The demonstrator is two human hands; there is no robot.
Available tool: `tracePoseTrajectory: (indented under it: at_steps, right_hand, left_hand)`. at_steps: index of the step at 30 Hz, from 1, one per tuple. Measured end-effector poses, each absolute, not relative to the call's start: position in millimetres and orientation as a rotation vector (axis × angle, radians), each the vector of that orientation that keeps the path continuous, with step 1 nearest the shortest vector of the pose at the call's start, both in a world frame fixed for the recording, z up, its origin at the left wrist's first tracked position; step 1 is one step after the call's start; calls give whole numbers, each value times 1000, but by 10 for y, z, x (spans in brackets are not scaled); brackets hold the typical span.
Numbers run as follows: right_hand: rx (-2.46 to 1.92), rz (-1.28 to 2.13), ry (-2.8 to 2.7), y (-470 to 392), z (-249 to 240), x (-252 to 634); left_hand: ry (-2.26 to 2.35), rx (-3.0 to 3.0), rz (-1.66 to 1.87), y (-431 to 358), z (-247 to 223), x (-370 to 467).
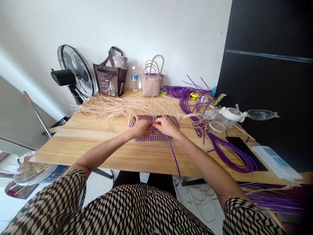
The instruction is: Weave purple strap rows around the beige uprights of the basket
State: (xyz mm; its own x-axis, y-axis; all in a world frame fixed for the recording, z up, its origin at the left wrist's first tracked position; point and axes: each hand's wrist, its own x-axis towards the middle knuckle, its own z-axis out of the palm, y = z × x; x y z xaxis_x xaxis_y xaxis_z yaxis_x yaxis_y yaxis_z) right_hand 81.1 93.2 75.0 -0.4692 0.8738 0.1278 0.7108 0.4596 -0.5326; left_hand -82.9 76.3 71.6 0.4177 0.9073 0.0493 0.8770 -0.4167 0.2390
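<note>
Both hands were on the woven piece, mid-desk. Left hand (142,127) sat over the left part of the purple-and-pale woven piece (158,134), fingers bent inward, tips against the weave; couldn't tell if it pinched a strand. Right hand (166,126) came in from the other side, thumb and index tips drawn close together at the middle of the weave, nearly meeting the left fingers; whatever was between them was too small to make out. Woven piece lay on the wooden desk (110,151), near edge towards the person. One loose purple strand (174,155) ran from by the right hand down over the desk's front edge. Long pale strands (114,106) fanned out behind the piece, mostly to its left, a few off to the right. Back of desk, left to right: brown tote bag (110,80), water bottle (135,80) upright, small woven basket (151,86) with handles up, then a tangle of purple strands (181,93). Right side: clear jar (218,123) with a white rim, coiled purple bundle (228,156) partly over a dark flat slab (254,158), white power strip (276,161) beside that. Black fan (77,70) stood at the left, behind the desk's edge.
</note>
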Motion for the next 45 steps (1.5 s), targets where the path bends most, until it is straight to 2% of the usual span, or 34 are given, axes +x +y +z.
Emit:
tracePoseTrajectory:
  at_steps: [4, 9, 13, 28, 36, 45]
  right_hand:
    - [-1377, 853, -2444, 1118, 826, 798]
    - [-1467, 903, -2494, 1203, 831, 747]
    - [-1458, 861, -2582, 1178, 832, 745]
    - [-1238, 918, -2632, 1127, 751, 845]
    - [-1269, 849, -2062, 724, 770, 1175]
    - [-1401, 901, -1874, 155, 451, 1675]
  left_hand:
    - [1691, 2273, 378, 738, 650, -841]
    - [1570, 2073, 677, 712, 594, -840]
    - [1487, 2037, 735, 676, 555, -825]
    - [1423, 2123, 712, 628, 535, -820]
    - [1223, 2085, 503, 835, 634, -935]
    - [1184, 2013, 469, 865, 597, -903]
